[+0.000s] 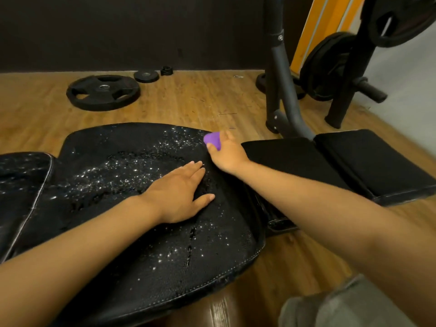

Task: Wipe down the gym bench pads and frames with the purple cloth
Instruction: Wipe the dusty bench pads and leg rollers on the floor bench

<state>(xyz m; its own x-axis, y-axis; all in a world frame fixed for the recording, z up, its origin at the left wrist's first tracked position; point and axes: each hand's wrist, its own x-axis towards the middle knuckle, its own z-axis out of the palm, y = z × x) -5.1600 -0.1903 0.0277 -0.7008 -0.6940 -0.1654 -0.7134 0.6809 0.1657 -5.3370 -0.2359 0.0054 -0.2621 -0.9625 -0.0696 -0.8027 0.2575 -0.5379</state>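
A black bench pad [132, 166], wet and cracked with glinting droplets, fills the middle of the view. My left hand [181, 190] lies flat on it, fingers straight and pointing right. At the pad's far right corner my right hand [226, 152] grips the purple cloth [213, 140], bunched small, against the pad's edge. A second, dry black pad [368, 161] lies to the right, split by a seam. Another wet pad section [18, 180] shows at the left edge.
A dark grey frame upright [280, 74] rises behind the right pad. Weight plates hang on a rack [330, 64] at the right. A large plate [103, 92] and a small one [146, 76] lie on the wooden floor. My knee [330, 308] is at the bottom right.
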